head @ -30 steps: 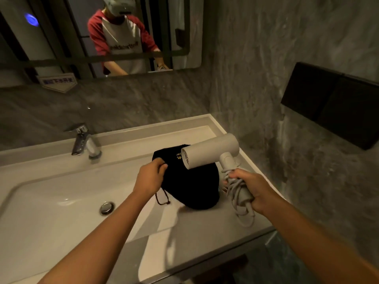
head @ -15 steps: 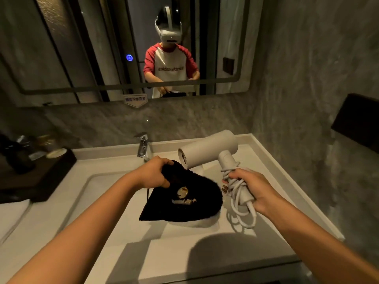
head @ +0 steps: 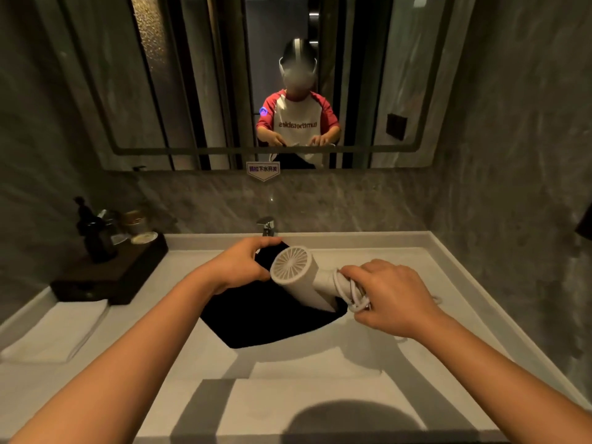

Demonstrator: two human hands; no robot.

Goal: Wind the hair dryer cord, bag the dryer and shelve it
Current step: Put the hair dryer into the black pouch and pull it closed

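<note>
A white hair dryer [head: 296, 277] hangs over the sink, its round vent grille facing me and its nozzle end dipping into a black cloth bag [head: 266, 318]. My right hand [head: 389, 294] grips the dryer's handle together with the white cord [head: 354, 291] wound in loops around it. My left hand [head: 243, 265] pinches the bag's top edge at the far side and holds its mouth up. The bag's lower part lies over the white sink basin [head: 320, 360].
A chrome faucet [head: 266, 225] stands just behind my left hand. A dark tray [head: 112, 277] with bottles and jars sits at the back left, with a folded white towel [head: 54, 331] in front of it. A mirror hangs above; grey stone walls close in at the right.
The dryer has tipped from level to nozzle-down and gone into the bag's mouth. My left hand has lifted the bag's edge. My head has turned left, centring the sink.
</note>
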